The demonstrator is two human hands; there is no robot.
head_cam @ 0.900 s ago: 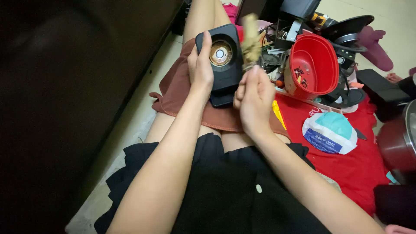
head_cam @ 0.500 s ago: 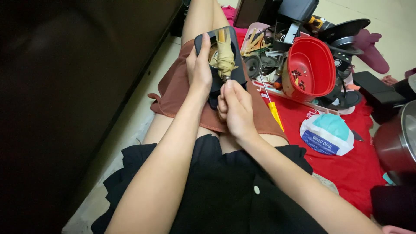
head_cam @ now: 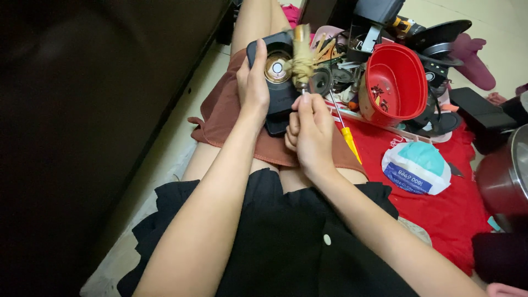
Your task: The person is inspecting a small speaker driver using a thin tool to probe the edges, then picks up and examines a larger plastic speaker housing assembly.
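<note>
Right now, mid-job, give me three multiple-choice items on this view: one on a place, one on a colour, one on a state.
1. Where does the black speaker box rest?
A. on the person's lap
B. inside the tub
C. on the dark cabinet

2. What colour is the plastic tub to the right?
A. blue
B. red
C. white

3. How is the tan brush held?
A. lying loose on the cloth
B. by the left hand
C. by the right hand, bristles over the speaker cone

Answers: 1 A, it sits on the brown shorts under the left hand; 2 B, walls plainly red; 3 C, right fingers pinch its stem.
</note>
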